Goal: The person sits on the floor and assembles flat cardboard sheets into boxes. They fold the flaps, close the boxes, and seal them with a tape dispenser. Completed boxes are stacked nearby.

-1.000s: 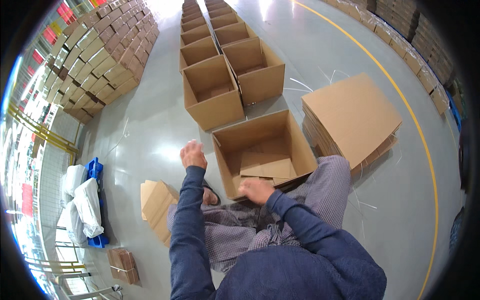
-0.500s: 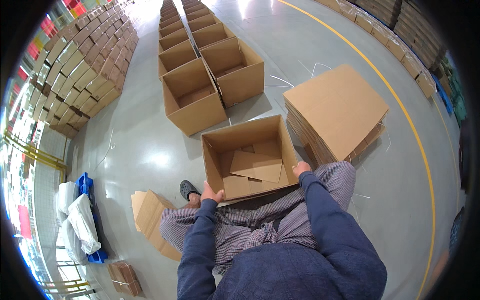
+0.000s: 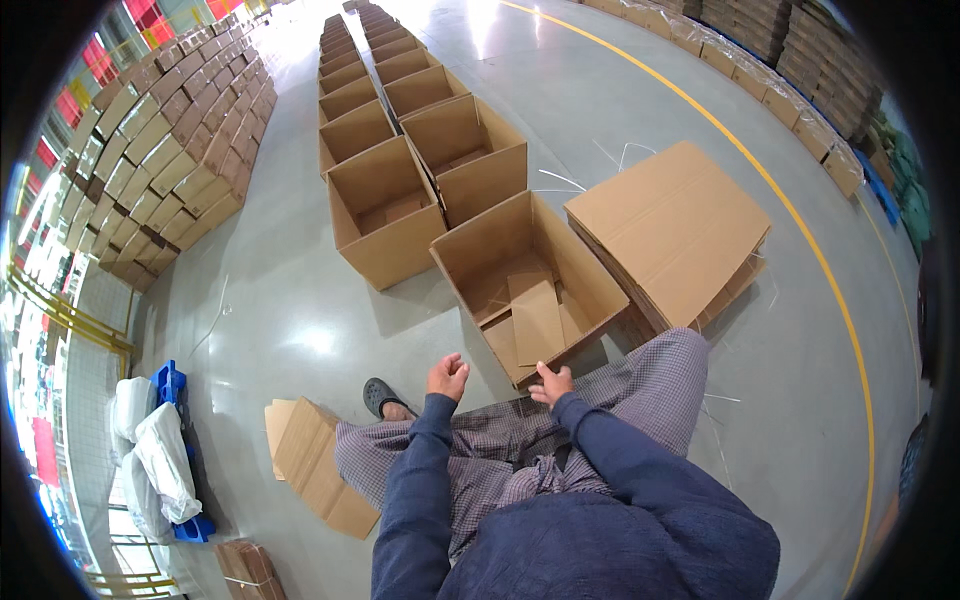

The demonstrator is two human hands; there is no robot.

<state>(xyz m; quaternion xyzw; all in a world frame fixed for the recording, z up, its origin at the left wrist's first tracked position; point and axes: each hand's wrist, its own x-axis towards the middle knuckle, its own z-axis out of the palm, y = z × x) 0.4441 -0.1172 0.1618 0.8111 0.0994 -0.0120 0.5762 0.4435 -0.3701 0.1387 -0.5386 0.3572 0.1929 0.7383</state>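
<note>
An open cardboard box stands on the floor in front of my knees, turned at an angle. Inside it lies a loose cardboard sheet over the bottom flaps. My right hand is at the box's near corner, thumb and fingers apart, gripping nothing; whether it touches the rim I cannot tell. Off to the left of the box, my left hand hovers above my lap with its fingers loosely curled and nothing visible in them. Just beyond the box, two rows of open boxes begin, the nearest being a left-row box.
A stack of flat cardboard stands right of the box, white straps beside it. Folded cardboard lies by my left knee. White bags rest on a blue pallet. Piled cartons rise at the far left.
Both hands have let go of the box rim and come closer together. The box has turned and shifted right and away, toward the flat stack.
</note>
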